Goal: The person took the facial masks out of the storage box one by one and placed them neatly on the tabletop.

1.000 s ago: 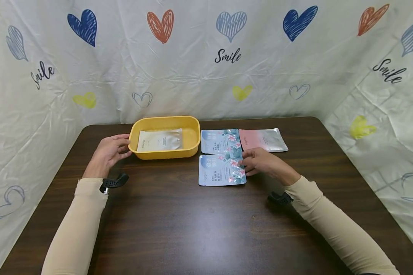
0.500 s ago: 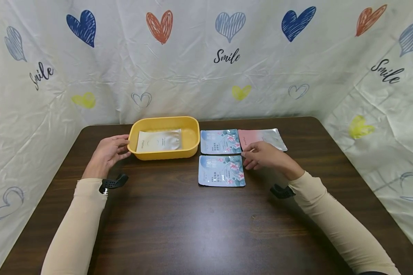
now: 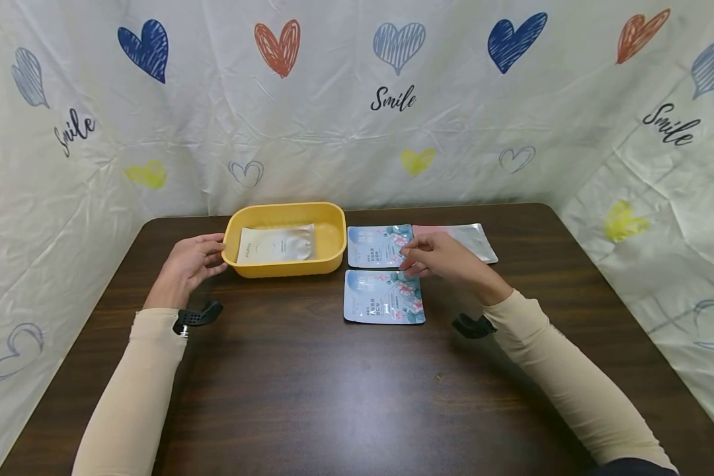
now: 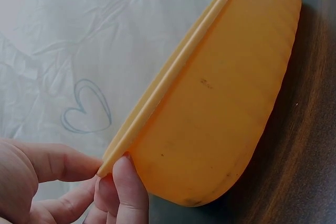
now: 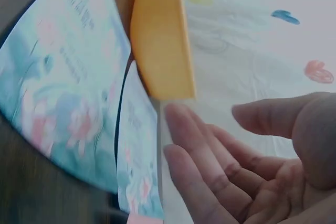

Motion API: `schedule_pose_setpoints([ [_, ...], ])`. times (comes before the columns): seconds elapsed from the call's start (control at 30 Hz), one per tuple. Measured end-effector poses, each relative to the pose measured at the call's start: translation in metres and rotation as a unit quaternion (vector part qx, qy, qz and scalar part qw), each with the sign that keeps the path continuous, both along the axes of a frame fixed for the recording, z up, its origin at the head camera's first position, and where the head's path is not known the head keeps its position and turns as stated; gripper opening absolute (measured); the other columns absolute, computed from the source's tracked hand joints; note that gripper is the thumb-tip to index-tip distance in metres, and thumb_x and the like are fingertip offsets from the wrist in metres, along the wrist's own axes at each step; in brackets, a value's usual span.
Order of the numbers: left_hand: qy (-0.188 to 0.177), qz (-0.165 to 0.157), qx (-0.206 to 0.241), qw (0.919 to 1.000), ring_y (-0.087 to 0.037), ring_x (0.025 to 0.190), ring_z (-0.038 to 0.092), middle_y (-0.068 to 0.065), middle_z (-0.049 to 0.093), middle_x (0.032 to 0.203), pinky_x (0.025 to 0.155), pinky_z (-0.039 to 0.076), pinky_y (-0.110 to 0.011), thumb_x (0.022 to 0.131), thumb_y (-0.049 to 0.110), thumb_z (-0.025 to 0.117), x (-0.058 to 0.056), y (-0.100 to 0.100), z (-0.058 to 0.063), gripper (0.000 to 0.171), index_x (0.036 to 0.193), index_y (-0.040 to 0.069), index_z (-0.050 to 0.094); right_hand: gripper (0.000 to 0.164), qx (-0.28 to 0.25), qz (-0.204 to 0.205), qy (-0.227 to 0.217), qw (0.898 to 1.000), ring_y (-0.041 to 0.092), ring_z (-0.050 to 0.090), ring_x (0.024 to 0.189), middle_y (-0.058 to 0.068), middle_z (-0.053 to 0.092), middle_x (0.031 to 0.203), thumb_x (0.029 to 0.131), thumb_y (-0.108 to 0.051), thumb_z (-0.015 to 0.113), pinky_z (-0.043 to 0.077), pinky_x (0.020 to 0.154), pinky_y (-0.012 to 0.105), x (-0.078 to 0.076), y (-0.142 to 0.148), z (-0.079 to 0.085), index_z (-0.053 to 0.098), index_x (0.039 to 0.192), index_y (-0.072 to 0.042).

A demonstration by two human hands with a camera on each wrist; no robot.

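My left hand (image 3: 192, 263) pinches the left end of the rim of a yellow plastic basin (image 3: 285, 268); thumb and fingers (image 4: 131, 192) sit on either side of the rim in the left wrist view. A white and silver sachet (image 3: 276, 243) lies in the basin. Above the table, my right hand (image 3: 443, 259) hovers with thumb and fingers apart, holding nothing. Under and beside it lie two blue flowered sachets, a rear one (image 3: 375, 246) and a front one (image 3: 381, 297). It partly covers a pink and silver sachet (image 3: 478, 241) behind.
All this stands on a dark wooden table (image 3: 309, 370), the basin and rear sachets close to its far edge. A white curtain (image 3: 333, 119) printed with hearts hangs behind and along both sides.
My right hand has lifted off the right edge of the front blue sachet, shifted slightly right, then moved left and up over the gap between the blue sachets. My left hand stays put.
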State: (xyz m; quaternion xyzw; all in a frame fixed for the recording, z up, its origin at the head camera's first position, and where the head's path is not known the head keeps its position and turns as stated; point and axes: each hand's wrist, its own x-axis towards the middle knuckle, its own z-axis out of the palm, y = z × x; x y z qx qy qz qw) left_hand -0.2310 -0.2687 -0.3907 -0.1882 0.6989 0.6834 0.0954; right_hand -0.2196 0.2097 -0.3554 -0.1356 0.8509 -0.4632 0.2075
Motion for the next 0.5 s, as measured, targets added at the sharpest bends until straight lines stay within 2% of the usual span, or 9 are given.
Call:
schedule_pose_setpoints([
  [0.17, 0.001, 0.000, 0.003, 1.0000, -0.018, 0.106, 0.055, 0.002, 0.053, 0.125, 0.078, 0.058, -0.024, 0.103, 0.016, 0.060, 0.000, -0.001, -0.001, 0.050, 0.151, 0.008, 0.048, 0.039, -0.030, -0.003, 0.009, 1.000, 0.039, 0.071, 0.105, 0.024, 0.072, 0.115, 0.105, -0.026, 0.058, 0.057, 0.093, 0.048, -0.003, -0.010, 0.002, 0.060, 0.130, 0.003],
  [0.37, -0.001, 0.007, 0.000, 1.0000, -0.018, 0.105, 0.056, 0.002, 0.054, 0.125, 0.078, 0.059, -0.024, 0.102, 0.016, 0.061, 0.000, -0.001, -0.001, 0.049, 0.150, 0.009, 0.050, 0.037, -0.051, -0.024, -0.030, 0.998, 0.029, 0.073, 0.103, 0.021, 0.071, 0.120, 0.101, -0.029, 0.064, 0.058, 0.093, 0.042, -0.006, -0.022, 0.005, 0.064, 0.129, -0.005],
  [0.5, -0.001, 0.009, 0.003, 1.0000, -0.018, 0.105, 0.056, 0.002, 0.054, 0.125, 0.077, 0.059, -0.024, 0.102, 0.016, 0.061, 0.000, -0.001, -0.001, 0.048, 0.149, 0.009, 0.050, 0.036, -0.066, -0.018, -0.040, 0.997, 0.028, 0.072, 0.105, 0.021, 0.070, 0.122, 0.100, -0.031, 0.065, 0.058, 0.094, 0.041, -0.010, -0.028, 0.008, 0.065, 0.128, -0.008],
])
